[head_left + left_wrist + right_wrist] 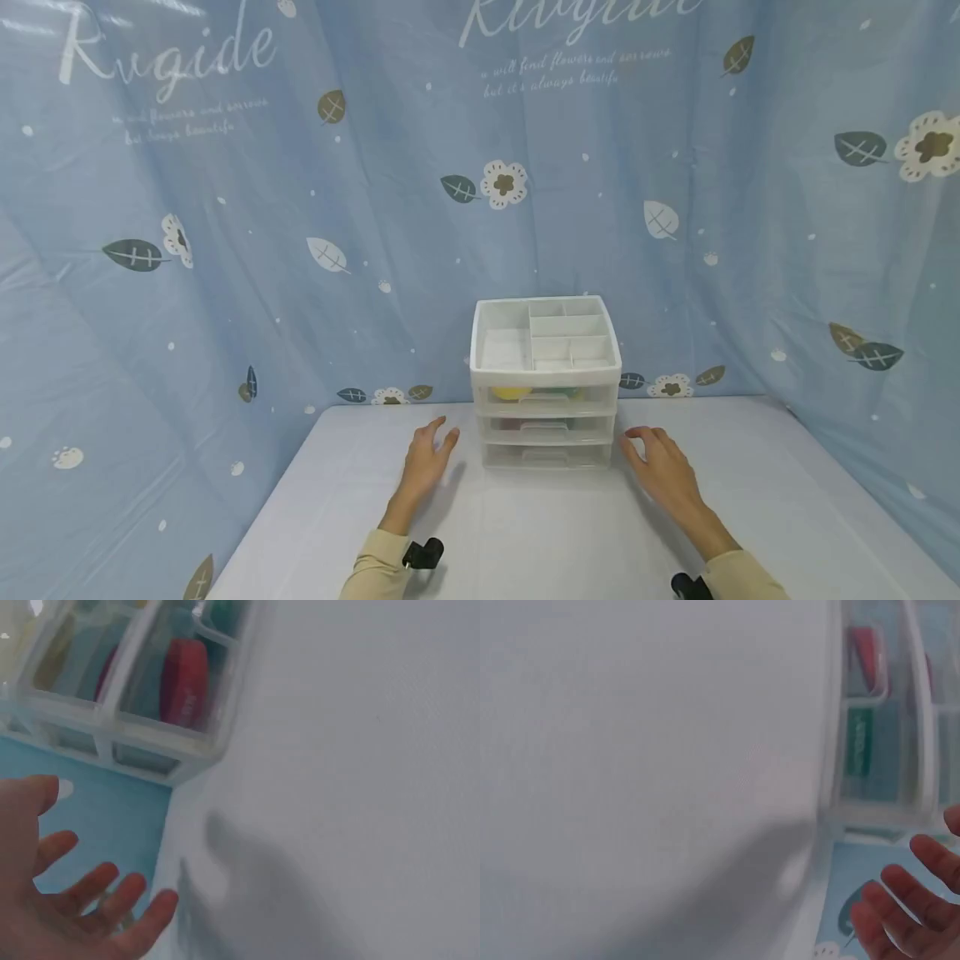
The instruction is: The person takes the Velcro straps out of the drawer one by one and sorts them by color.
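Observation:
A white drawer organizer [546, 377] stands at the back of the table, with a divided tray on top and three clear drawers below. Yellow and green items show dimly through its top drawer. To its left, my left hand [424, 457] is held above the table, fingers spread and apart from the box. On the other side my right hand [662, 468] hovers close to the organizer's right wall, its fingers loosely bent around nothing. Through the clear plastic, the left wrist view shows a red item [183, 682], and the right wrist view a green item [859, 742].
The table [555, 533] has a white cover. A blue curtain [405, 208] with leaves and flowers hangs directly behind the organizer and along both sides. A black wrist mount [423, 553] sits at the left sleeve, another [690, 587] at the right.

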The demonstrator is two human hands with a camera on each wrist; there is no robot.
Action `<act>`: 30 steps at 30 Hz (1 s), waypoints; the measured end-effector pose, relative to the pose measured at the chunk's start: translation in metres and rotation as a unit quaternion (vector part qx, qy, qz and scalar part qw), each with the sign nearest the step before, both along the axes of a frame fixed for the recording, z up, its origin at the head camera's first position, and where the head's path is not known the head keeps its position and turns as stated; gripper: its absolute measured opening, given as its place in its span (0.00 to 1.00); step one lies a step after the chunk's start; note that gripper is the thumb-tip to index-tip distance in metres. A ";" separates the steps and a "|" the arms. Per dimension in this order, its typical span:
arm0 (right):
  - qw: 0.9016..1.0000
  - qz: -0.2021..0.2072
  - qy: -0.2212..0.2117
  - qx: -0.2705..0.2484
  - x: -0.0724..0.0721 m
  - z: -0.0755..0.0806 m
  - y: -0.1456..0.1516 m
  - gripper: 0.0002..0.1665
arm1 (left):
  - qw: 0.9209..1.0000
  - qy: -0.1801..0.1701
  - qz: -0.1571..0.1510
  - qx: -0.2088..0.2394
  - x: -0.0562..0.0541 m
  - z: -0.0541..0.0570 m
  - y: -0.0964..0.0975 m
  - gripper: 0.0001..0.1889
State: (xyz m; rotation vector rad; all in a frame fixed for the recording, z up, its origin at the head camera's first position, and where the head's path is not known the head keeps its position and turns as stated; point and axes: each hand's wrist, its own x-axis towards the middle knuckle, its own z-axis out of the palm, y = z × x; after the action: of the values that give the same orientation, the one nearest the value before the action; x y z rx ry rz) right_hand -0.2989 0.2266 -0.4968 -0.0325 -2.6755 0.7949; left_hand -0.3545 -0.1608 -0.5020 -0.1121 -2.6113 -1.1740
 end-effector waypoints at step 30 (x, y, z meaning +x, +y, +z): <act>0.925 0.105 -0.011 -0.366 0.002 0.058 -0.095 0.18 | 0.938 0.031 -0.140 0.316 -0.004 0.107 0.039 0.26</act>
State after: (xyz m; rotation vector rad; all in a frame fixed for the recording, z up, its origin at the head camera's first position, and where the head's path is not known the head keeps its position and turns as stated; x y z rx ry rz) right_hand -0.2966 0.1319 -0.4389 0.0628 -2.2629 1.8223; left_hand -0.3587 -0.1216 -0.3947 -0.3858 -2.0799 -2.0069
